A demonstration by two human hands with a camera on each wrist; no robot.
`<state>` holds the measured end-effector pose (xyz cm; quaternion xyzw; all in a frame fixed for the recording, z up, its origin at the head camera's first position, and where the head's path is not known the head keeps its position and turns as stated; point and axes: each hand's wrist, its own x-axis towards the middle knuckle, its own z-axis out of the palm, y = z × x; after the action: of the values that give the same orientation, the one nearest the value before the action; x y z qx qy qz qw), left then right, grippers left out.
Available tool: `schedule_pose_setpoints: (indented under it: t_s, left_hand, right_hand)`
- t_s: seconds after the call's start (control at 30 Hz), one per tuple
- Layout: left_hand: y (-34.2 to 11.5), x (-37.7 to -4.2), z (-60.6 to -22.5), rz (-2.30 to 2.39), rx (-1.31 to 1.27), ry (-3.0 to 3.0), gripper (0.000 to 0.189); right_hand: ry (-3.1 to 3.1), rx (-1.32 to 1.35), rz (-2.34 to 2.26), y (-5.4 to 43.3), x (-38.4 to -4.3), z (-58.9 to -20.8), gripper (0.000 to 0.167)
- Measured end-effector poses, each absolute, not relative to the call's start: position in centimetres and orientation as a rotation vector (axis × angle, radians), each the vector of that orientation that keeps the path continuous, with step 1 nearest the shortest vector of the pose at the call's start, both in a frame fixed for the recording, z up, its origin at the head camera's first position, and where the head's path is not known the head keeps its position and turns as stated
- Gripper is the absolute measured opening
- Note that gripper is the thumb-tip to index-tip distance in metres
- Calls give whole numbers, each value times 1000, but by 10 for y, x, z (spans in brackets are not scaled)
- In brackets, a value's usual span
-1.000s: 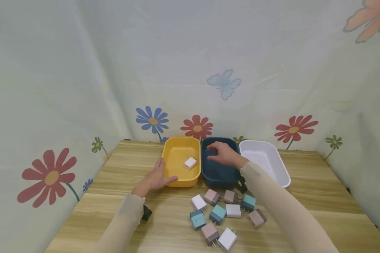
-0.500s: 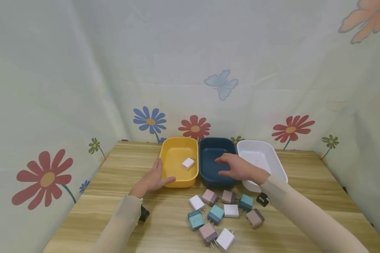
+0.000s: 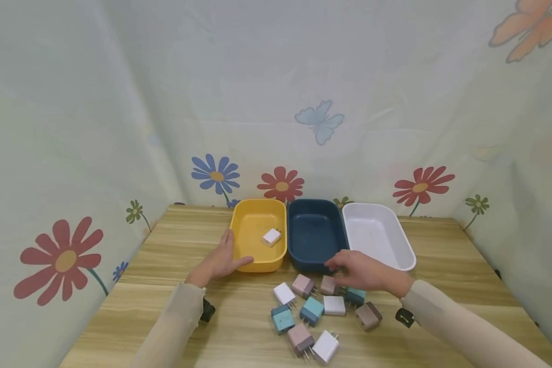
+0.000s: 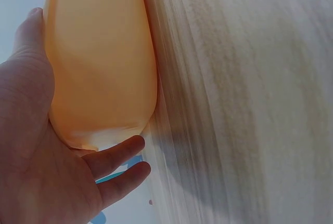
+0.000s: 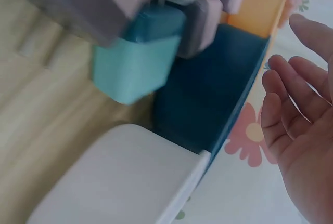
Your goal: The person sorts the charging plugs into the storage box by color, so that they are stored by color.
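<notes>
My left hand (image 3: 216, 261) rests against the near left corner of a yellow bin (image 3: 268, 266), its thumb at the rim and fingers along the outer wall in the left wrist view. One white plug-in charger (image 3: 272, 236) lies inside that bin. My right hand (image 3: 367, 271) hovers over the front of a dark blue bin (image 3: 313, 227), fingers loosely bent and holding nothing. Just below it are a pink-and-brown charger (image 3: 329, 286) and a teal charger (image 3: 355, 296), both partly hidden. In the right wrist view the teal charger (image 5: 136, 60) shows apart from the fingers.
A white bin (image 3: 378, 240) stands right of the dark blue one, the three bins side by side. Several more white, teal and pink chargers, such as a white charger (image 3: 325, 347), lie scattered on the wooden table (image 3: 239, 327). A flower-print cloth (image 3: 257, 102) hangs behind.
My right hand has drawn back from above the dark blue bin, moving right and toward me, to over the nearest chargers. The left hand stays on the yellow bin.
</notes>
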<state>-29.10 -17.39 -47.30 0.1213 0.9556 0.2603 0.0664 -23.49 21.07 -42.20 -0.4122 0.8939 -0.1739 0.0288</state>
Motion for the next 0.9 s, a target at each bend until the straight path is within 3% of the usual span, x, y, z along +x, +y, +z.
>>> schedule_pose_setpoints:
  t_s: [0.9]
  left_hand:
    - [-175, -291, -472, 778, 336, 2859, 115]
  right_hand:
    - [2673, -1358, -381, 217, -218, -458, 36]
